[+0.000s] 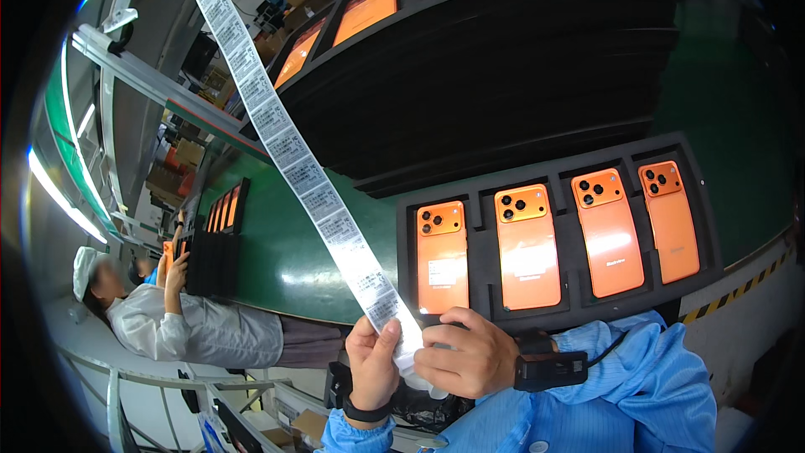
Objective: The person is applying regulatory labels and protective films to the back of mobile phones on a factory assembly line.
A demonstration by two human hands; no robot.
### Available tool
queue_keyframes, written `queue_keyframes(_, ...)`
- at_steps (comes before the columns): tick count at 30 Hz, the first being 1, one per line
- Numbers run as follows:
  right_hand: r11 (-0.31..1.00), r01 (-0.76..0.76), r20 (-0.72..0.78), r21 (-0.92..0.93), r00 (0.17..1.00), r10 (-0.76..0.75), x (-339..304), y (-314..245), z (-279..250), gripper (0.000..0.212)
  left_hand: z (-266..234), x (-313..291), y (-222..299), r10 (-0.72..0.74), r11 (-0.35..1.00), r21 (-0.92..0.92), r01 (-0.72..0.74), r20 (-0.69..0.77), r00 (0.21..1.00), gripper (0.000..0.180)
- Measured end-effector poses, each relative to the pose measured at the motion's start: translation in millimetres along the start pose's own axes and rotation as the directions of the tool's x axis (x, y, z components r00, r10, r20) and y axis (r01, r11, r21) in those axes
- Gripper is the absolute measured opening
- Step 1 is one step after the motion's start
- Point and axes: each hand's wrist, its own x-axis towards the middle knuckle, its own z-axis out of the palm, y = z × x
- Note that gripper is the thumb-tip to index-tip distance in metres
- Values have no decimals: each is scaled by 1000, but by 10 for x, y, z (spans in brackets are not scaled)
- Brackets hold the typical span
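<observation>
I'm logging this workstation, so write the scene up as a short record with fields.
Left hand: pinching the label strip between thumb and fingers
Right hand: fingers curled at the strip's lower end, exact grip partly hidden
Label strip: long, white, printed, slanting to the upper left
Near tray: black, four compartments
Orange smartphones: four in the near tray, camera sides up; the leftmost bears a white label
Behind: black tray stack, more orange smartphones on top
Co-worker: at left, white coat and cap
</observation>
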Motion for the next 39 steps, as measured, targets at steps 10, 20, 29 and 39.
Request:
queue_keyframes(10,945,-317,65,-77,945,322,-1,348,-1348,17,47,316,103,528,434,810,-394,126,840,72)
queue_keyframes(20,802,-519,73,-294,825,561,-218,494,-2187,17,1658,689,-124,146,356,228,-906,944,295,31)
queue_keyframes(29,776,-627,107,-67,769,630,-382,813,-2223,10,2001,617,-200,-196,53,140,-989,972,127,16)
queue_keyframes(39,343,-799,130,494,458,879,-653,1064,-2103,10,1937,563,-219,-307,-271,-74,-960,952,13,17)
